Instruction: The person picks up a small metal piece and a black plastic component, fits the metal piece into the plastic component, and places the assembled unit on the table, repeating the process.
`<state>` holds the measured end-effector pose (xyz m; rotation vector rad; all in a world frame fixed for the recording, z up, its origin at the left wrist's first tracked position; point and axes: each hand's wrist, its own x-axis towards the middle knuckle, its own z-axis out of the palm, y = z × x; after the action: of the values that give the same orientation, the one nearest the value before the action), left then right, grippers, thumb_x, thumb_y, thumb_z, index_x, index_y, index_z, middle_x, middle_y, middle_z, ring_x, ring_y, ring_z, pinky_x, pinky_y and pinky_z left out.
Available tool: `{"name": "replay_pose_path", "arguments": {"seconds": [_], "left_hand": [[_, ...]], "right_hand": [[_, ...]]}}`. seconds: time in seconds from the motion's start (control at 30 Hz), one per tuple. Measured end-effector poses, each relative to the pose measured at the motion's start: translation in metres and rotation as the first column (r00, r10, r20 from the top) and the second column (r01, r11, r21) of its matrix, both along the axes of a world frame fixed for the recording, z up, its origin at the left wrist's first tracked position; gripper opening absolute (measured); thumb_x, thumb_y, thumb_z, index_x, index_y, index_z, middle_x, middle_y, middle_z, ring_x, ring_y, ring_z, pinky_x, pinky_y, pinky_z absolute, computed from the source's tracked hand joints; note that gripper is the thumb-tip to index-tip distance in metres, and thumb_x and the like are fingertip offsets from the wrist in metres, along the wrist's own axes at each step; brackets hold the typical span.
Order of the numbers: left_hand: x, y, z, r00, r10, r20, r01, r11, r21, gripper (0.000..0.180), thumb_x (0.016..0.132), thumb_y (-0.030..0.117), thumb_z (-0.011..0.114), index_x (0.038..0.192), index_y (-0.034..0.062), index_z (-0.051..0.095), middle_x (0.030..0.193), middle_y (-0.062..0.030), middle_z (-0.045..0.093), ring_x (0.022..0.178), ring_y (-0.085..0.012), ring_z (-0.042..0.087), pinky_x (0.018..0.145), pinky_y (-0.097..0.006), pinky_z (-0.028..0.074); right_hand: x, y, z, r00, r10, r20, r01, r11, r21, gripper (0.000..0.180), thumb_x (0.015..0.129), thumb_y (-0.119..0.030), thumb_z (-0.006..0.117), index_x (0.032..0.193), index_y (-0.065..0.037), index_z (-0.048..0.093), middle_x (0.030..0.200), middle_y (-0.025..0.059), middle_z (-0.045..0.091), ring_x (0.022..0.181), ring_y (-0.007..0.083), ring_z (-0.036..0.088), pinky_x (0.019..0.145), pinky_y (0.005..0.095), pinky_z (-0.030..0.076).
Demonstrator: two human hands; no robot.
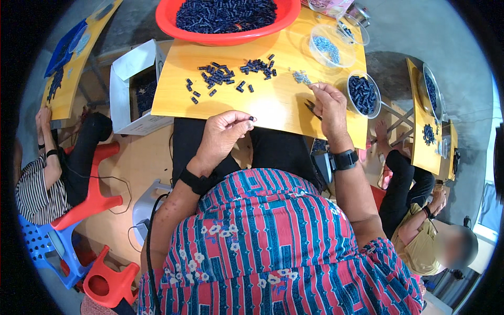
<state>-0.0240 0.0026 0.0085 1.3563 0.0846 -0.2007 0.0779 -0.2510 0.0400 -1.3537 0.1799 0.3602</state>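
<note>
Wooden board [273, 105]: red basin [173, 23] holds dark pieces; left hand [223, 134] pinches one, right hand [328, 102] pinches scissors [312, 108].

To my left, beside the tabletop [273, 107], stands 1 open white cardboard box [135, 89]. Dark pieces lie inside it.

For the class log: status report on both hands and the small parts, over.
Left hand pinching one small dark part at the board's near edge. Right hand on the wooden board, fingers at the small grey pieces. Loose dark parts lie beyond, nothing in the way.
</note>
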Motion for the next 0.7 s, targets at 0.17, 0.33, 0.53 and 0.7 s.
{"name": "replay_pose_path", "arguments": {"seconds": [0.17,0.33,0.53,0.7], "left_hand": [[0.002,-0.003,0.0,1.0,0.0,0.001,0.0,0.999,0.045,0.014,0.093,0.006,0.064,0.104,-0.0021,0.068,0.088,-0.0029,0.068,0.073,-0.0055,0.058,0.069,-0.02,0.05],[0.001,-0.002,-0.001,1.0,-0.002,0.021,0.001,0.999,0.044,0.015,0.093,0.006,0.064,0.104,-0.002,0.068,0.088,-0.0032,0.069,0.074,-0.0056,0.058,0.069,-0.02,0.05],[0.001,-0.001,-0.003,0.999,-0.005,0.036,0.003,0.999,0.054,0.015,0.093,0.006,0.064,0.104,-0.0021,0.068,0.088,-0.0033,0.069,0.074,-0.0055,0.059,0.069,-0.02,0.05],[0.002,0.0,-0.004,0.999,-0.011,0.05,0.009,0.999,0.05,0.017,0.091,0.007,0.066,0.106,-0.0022,0.069,0.091,-0.0059,0.071,0.079,-0.007,0.063,0.067,-0.02,0.05]], "right_hand": [[0.016,-0.006,-0.005,0.906,0.164,0.391,0.265,0.501,-0.824,0.02,0.081,-0.021,0.067,0.094,-0.006,0.074,0.069,0.0085,0.061,0.061,0.0188,0.058,0.063,0.0326,0.048],[0.026,-0.001,-0.014,0.847,0.3,0.439,0.321,0.368,-0.873,0.021,0.079,-0.024,0.067,0.092,-0.009,0.074,0.08,0.013,0.066,0.074,0.03,0.064,0.068,0.0393,0.051],[0.022,0.016,0.0,0.789,0.483,0.379,0.268,0.284,-0.92,0.016,0.081,-0.022,0.062,0.087,-0.011,0.073,0.088,0.0149,0.066,0.082,0.0352,0.065,0.072,0.0448,0.052],[0.022,0.019,-0.001,0.808,0.415,0.418,0.296,0.327,-0.898,0.015,0.083,-0.02,0.061,0.085,-0.01,0.072,0.087,0.0154,0.066,0.084,0.0356,0.064,0.073,0.0455,0.052]]}}
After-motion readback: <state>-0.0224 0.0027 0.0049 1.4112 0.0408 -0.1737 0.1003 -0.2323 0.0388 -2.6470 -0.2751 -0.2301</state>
